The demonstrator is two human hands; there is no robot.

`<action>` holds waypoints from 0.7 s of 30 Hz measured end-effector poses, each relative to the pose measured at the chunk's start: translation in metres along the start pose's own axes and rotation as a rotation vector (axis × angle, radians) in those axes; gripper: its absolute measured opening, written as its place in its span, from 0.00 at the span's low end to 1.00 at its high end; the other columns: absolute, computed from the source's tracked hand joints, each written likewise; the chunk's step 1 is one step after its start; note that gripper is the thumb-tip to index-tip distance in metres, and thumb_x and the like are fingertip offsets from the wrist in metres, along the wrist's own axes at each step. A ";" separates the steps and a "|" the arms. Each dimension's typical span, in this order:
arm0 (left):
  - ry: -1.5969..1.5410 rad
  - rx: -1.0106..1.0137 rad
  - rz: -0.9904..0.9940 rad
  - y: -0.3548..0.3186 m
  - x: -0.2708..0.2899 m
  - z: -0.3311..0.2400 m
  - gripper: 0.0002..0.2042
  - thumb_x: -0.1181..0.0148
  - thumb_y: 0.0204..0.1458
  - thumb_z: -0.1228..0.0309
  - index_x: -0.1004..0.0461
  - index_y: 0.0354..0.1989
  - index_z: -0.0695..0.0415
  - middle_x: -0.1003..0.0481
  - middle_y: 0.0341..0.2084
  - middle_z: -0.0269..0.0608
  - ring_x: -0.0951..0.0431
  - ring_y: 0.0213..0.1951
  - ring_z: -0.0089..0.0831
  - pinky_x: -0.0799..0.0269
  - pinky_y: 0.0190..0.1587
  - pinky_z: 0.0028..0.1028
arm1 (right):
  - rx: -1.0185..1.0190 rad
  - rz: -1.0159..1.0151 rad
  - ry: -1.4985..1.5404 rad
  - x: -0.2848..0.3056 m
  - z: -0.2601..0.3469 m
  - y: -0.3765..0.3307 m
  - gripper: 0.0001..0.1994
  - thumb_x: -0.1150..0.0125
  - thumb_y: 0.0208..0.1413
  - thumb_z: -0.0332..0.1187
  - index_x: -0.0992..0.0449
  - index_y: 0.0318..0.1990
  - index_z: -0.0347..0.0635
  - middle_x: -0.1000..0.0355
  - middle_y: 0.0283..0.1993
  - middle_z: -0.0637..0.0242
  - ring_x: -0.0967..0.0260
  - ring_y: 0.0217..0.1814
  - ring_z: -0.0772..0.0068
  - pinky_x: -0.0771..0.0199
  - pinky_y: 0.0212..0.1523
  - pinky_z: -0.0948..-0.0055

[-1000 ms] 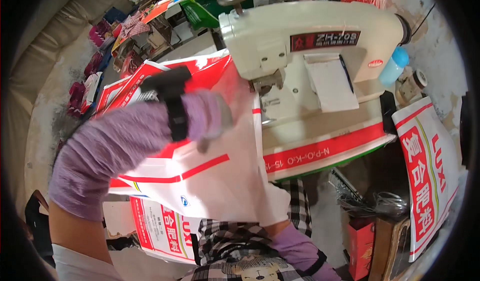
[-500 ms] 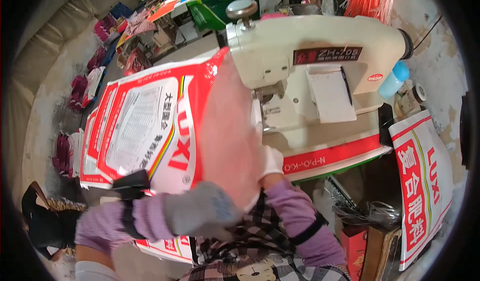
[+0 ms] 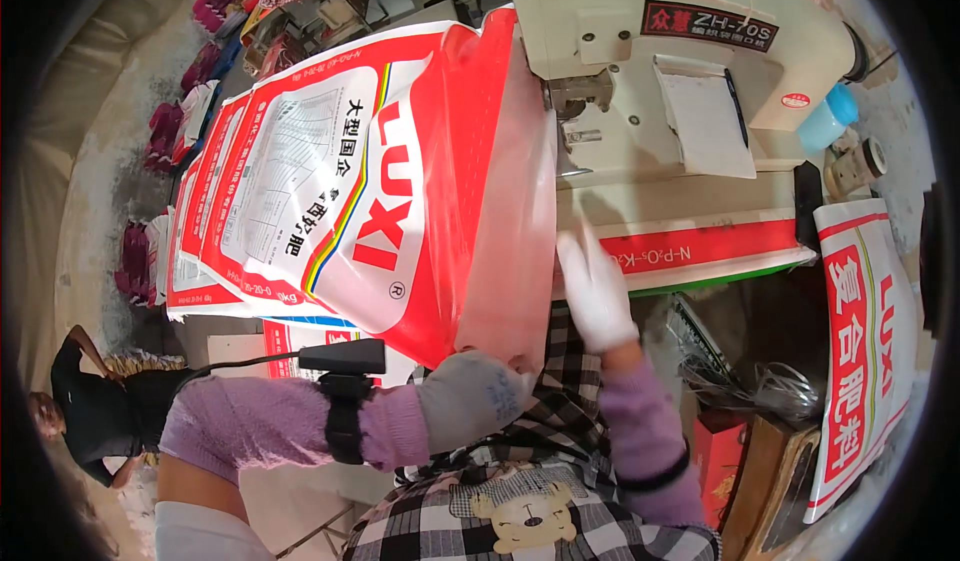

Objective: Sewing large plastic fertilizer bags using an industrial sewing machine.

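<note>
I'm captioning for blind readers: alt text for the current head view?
A person's gray-gloved left hand holds a red-and-white sack by its near edge, beside a cream sewing machine; the white-gloved right hand is right of the sack.

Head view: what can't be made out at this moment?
All in the head view:
Left hand: far side hidden by its own near side.
Right hand: fingertips blurred.
Large red-and-white sack: underside hidden by its upper face; finest print too small.
Sewing machine: top cut off by the picture's upper edge.
</note>
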State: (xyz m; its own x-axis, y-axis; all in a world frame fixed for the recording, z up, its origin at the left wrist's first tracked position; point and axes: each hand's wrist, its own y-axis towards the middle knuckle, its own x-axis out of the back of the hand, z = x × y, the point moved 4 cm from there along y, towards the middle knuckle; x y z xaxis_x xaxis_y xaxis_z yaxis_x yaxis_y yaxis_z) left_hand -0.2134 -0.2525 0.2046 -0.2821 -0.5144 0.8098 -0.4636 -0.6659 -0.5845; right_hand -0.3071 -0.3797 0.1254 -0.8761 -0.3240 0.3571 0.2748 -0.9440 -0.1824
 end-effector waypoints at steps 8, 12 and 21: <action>0.028 -0.075 -0.047 0.024 0.006 0.096 0.06 0.44 0.49 0.68 0.24 0.33 0.54 0.24 0.19 0.28 0.22 0.29 0.34 0.26 0.38 0.32 | -0.038 0.130 -0.610 -0.045 0.013 -0.005 0.40 0.49 0.53 0.35 0.60 0.71 0.39 0.26 0.24 0.50 0.27 0.24 0.48 0.28 0.26 0.52; 0.560 -0.294 0.084 0.029 0.180 0.162 0.03 0.36 0.40 0.64 0.22 0.19 0.45 0.24 0.17 0.30 0.23 0.27 0.28 0.28 0.36 0.34 | 0.097 -0.057 -0.785 -0.020 -0.016 0.044 0.40 0.47 0.51 0.35 0.57 0.71 0.40 0.26 0.22 0.55 0.26 0.23 0.53 0.27 0.24 0.55; -0.017 -0.513 -0.031 0.012 0.097 0.035 0.20 0.48 0.55 0.70 0.35 0.58 0.57 0.30 0.51 0.44 0.30 0.54 0.34 0.35 0.57 0.36 | 0.109 -0.048 -0.789 -0.035 0.013 0.112 0.19 0.48 0.52 0.36 0.27 0.52 0.44 0.24 0.23 0.61 0.22 0.27 0.59 0.26 0.23 0.59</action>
State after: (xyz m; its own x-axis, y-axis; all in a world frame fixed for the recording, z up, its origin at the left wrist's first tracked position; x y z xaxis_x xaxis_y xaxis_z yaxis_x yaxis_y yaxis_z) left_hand -0.2169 -0.3293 0.2739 -0.2501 -0.5099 0.8231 -0.8252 -0.3323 -0.4566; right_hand -0.2408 -0.4747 0.1047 -0.3600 -0.1922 0.9130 0.3171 -0.9455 -0.0740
